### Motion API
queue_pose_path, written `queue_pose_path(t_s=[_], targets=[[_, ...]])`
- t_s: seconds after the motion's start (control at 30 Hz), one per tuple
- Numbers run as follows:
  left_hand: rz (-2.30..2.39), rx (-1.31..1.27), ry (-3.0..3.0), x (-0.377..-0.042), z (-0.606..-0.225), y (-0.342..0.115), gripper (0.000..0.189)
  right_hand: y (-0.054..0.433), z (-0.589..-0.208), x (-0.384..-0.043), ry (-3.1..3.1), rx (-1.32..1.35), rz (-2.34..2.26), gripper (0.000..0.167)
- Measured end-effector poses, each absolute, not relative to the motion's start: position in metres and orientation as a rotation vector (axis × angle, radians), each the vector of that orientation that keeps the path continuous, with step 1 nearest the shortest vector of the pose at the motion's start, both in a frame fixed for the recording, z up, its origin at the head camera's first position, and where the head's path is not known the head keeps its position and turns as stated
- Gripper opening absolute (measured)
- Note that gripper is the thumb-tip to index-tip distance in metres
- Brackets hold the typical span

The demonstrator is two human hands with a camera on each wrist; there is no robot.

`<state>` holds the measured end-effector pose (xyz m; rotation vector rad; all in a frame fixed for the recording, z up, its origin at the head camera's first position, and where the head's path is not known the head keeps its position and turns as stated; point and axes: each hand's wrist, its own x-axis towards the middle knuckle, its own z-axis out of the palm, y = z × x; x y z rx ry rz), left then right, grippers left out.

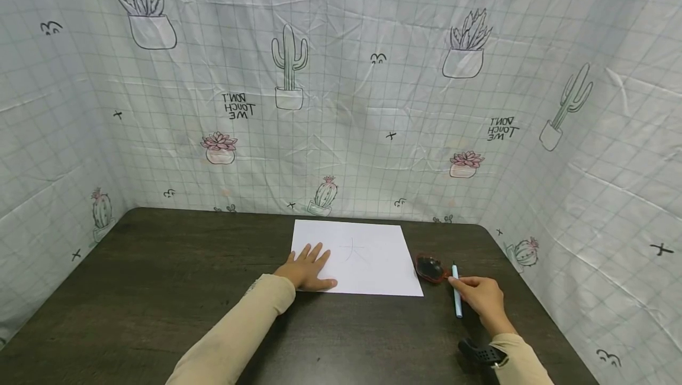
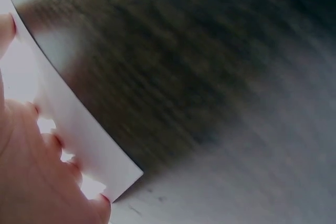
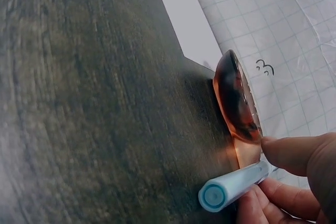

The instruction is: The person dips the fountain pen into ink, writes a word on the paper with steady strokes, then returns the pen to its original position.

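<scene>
My left hand (image 1: 306,269) lies with spread fingers on the left part of a white sheet of paper (image 1: 378,275). Thin, faint lines are drawn near the sheet's middle. In the left wrist view the same hand (image 2: 31,166) rests along the paper's edge (image 2: 100,153). To the right, my right hand (image 1: 482,299) pinches a light blue pen (image 1: 457,302) between thumb and fingers. Touching or close to the fingertips are sunglasses (image 1: 428,269) with a dark lens and orange-brown frame, of which one lens shows. The right wrist view has the pen's round end (image 3: 213,196) toward the camera.
Everything lies on a dark wooden table (image 1: 160,290). Behind it and at both sides hangs a pale gridded cloth (image 1: 341,154) printed with potted plants. A black watch (image 1: 481,354) is on the right wrist.
</scene>
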<state>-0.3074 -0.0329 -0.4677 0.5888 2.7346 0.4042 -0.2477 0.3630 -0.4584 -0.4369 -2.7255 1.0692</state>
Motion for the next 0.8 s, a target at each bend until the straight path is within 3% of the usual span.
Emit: queue_pose_path(t_s=[0.1,0.8], targets=[[0.399,0.584,2.731,-0.302,-0.459,-0.032,0.082,0.363,-0.459,-0.247,-2.724,-0.442,1.083,0.052],[0.38,0.634,2.777,-0.318,-0.488,-0.034,0.087,0.367,-0.458,-0.243,-2.722,-0.435,1.099,0.044]])
